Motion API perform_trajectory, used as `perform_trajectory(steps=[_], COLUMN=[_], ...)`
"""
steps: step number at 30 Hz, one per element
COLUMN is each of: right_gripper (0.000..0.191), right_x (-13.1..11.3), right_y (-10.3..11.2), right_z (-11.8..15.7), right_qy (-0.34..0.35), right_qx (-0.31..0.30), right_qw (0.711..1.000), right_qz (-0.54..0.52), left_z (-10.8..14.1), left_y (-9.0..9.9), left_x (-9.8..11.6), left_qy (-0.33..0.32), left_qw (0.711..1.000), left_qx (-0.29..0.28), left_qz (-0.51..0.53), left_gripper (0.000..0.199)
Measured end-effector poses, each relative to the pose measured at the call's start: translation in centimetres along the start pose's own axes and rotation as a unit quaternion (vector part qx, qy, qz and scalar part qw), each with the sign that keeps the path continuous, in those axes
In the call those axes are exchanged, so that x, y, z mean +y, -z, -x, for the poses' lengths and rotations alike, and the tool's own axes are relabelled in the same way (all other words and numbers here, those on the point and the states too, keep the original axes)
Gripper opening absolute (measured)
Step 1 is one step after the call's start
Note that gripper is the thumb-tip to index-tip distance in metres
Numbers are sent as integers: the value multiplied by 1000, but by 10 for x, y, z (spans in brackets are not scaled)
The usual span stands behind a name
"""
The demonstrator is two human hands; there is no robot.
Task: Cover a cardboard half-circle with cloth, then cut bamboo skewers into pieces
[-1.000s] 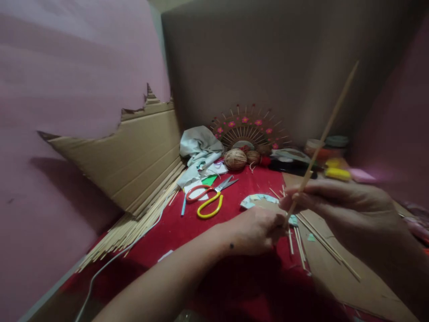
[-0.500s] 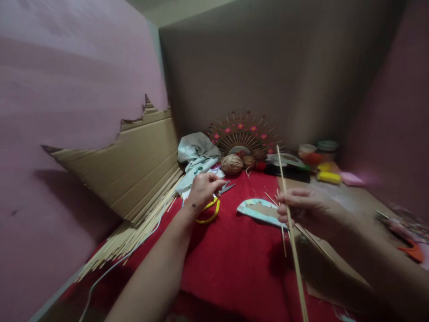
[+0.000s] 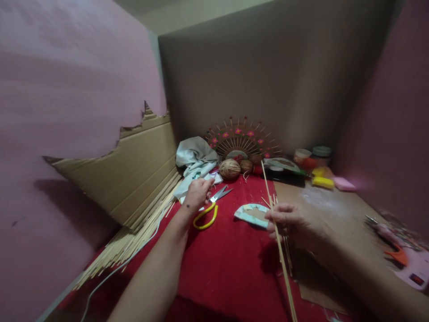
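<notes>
My right hand point(image 3: 284, 221) holds long thin bamboo sticks point(image 3: 284, 273), tilted, their far ends pointing at the back wall. Shorter sticks show below its fingers. My left hand point(image 3: 198, 193) is closed, fingers curled over; whether anything is in them is hidden. Beside it, scissors point(image 3: 214, 197) with yellow handles lie on the red cloth point(image 3: 228, 268), blades partly apart. Part of their handle is behind my left wrist. A half-round piece point(image 3: 252, 215) of cardboard edged in pale blue fabric lies just left of my right hand, partly covered by it.
Many bamboo sticks point(image 3: 124, 250) lie left, under leaning cardboard point(image 3: 144, 165) and a white cord point(image 3: 114, 264). At the back are crumpled fabric point(image 3: 194, 154), twine balls point(image 3: 229, 169) and a flowered fan-shaped piece point(image 3: 250, 133). Right are jars point(image 3: 321, 154), flat cardboard point(image 3: 321, 286) and a pink glue gun point(image 3: 414, 270).
My left hand has shifted left off the scissors, so more of them shows. My right hand, still holding the sticks, has moved slightly left and lower. The view has turned a little right.
</notes>
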State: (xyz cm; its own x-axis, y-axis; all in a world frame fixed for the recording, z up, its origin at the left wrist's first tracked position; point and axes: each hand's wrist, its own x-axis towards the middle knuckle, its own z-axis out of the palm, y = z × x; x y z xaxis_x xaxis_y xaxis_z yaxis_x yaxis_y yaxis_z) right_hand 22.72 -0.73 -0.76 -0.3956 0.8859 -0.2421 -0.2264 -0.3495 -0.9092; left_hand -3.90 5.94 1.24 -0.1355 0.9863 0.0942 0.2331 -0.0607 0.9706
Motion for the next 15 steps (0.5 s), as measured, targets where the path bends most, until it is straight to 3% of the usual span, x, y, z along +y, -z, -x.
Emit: perform_trajectory(steps=[5,10,15], right_gripper=[31,30,28], right_x=[3,-1,-7], right_y=[3,1,1], right_z=[-2,0,1], right_qy=[1,9,28], right_qx=[-23,-19,-13], right_qw=[1000,1000,1000], right_qz=[0,1,6], left_z=[8,18,44], left_y=[3,8,43], left_x=[6,20,31], left_qy=[-12,-74,-203], left_qw=[996,973,921], left_qx=[-39,-125,-152], left_qz=[84,181,295], left_gripper=[36,26,30])
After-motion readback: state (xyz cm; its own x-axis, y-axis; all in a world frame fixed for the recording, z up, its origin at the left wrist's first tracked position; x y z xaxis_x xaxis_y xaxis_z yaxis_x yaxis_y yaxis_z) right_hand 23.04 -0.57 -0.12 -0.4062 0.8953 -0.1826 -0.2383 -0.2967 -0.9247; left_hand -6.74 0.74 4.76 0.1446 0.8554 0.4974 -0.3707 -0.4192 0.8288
